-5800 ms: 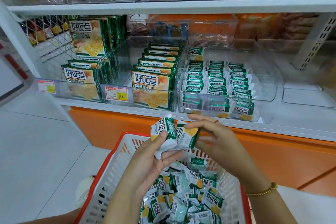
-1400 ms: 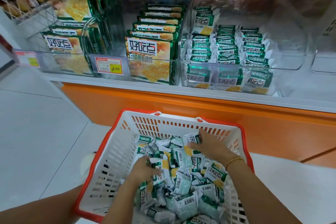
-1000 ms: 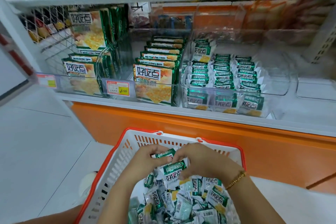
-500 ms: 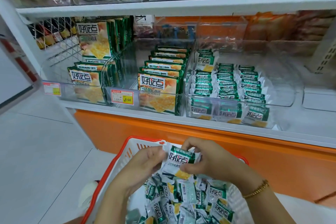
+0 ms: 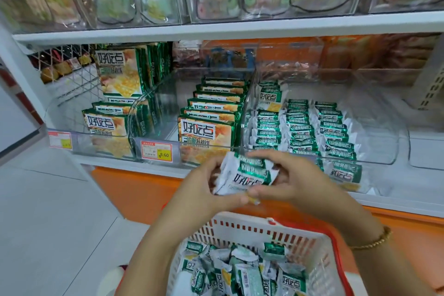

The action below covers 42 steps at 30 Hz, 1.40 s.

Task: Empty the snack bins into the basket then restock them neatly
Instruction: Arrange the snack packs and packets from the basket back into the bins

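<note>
Your left hand and right hand together pinch a small stack of snack packets in curled fingers, just in front of the clear bin, half-filled with neat rows. Nearer you, the white basket holds loose packets.

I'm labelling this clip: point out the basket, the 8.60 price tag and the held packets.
basket (image 5: 240,218), head view, white back rim.
8.60 price tag (image 5: 156,151), head view, middle.
held packets (image 5: 247,176), head view, green printed front.
</note>
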Available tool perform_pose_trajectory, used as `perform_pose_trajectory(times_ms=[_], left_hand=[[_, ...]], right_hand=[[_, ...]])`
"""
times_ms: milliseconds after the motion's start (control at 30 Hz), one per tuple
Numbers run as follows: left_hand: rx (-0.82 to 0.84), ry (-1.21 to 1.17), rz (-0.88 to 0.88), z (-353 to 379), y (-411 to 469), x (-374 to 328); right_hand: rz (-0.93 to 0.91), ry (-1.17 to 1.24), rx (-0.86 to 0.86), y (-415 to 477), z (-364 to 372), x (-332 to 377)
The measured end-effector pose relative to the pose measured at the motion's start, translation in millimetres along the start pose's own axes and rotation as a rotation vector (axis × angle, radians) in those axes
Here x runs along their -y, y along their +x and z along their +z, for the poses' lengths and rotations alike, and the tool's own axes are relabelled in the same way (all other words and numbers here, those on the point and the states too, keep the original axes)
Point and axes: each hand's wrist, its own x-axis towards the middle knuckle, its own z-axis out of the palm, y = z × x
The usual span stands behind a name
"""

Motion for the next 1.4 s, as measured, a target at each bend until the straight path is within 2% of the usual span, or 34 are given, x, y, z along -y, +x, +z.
perform_pose_trajectory(times_ms=[133,267,433,600,767,867,1000,1200,1300,1400], left_hand=[[-0.163,0.148,0.174,-3,33,-28],[-0.331,0.532,0.330,-8,67,-33],[-0.250,0.813,0.348,-8,98,-9],[-0.351,0.777,0.418,-1,104,13],[-0.421,0.744,0.476,0,100,24],[-0.431,0.739,0.493,0,100,25],[-0.432,0.748,0.473,-1,101,23],[-0.407,0.743,0.436,1,102,17],[-0.357,0.718,0.409,0,99,13],[-0.326,0.647,0.434,1,87,7]], right_hand=[[-0.053,-0.095,-0.117,23,-40,13],[-0.027,-0.340,-0.273,55,-83,8],[0.103,-0.553,-0.263,99,-116,-23],[0.196,-0.511,-0.161,130,-101,-56],[0.199,-0.437,-0.329,145,-89,-64],[0.303,-0.385,-0.411,151,-88,-66],[0.463,-0.253,-0.309,160,-80,-66],[0.455,-0.068,-0.274,162,-80,-69],[0.452,-0.056,-0.289,153,-78,-64],[0.450,-0.149,-0.355,135,-72,-50]])
